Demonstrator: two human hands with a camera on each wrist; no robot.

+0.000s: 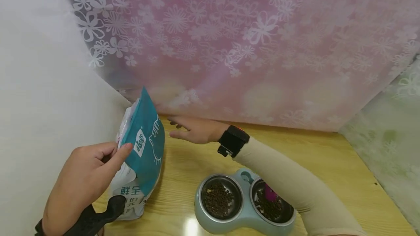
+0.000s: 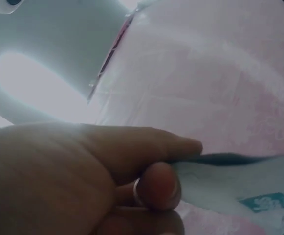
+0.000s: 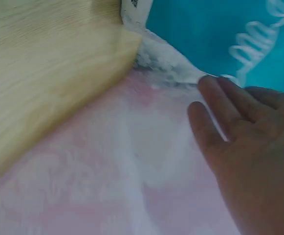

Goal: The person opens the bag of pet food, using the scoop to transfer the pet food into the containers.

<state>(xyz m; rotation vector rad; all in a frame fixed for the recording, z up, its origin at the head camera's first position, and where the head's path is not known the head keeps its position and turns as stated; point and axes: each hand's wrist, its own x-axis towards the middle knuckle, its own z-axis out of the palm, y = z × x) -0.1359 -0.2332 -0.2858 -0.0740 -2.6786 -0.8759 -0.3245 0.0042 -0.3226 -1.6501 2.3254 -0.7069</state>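
Observation:
A teal and white pet food bag (image 1: 147, 156) stands on the wooden table at the left, close to the white wall. My left hand (image 1: 85, 172) pinches its upper edge between thumb and fingers; the left wrist view shows the bag's rim (image 2: 229, 159) by that thumb. To the right of the bag, my right hand (image 1: 193, 129) reaches toward its side with fingers extended and nothing in them. In the right wrist view those fingers (image 3: 225, 100) overlap the bag's lower edge. A double pet bowl (image 1: 244, 216) sits nearer me, brown kibble (image 1: 217, 200) in both dishes.
Something magenta (image 1: 270, 194) lies in the right dish, partly behind my right sleeve (image 1: 295, 177). A pink flowered curtain (image 1: 210, 46) hangs along the table's back edge. The white wall (image 1: 49, 83) bounds the left, and a pale green sheet (image 1: 390, 141) the right.

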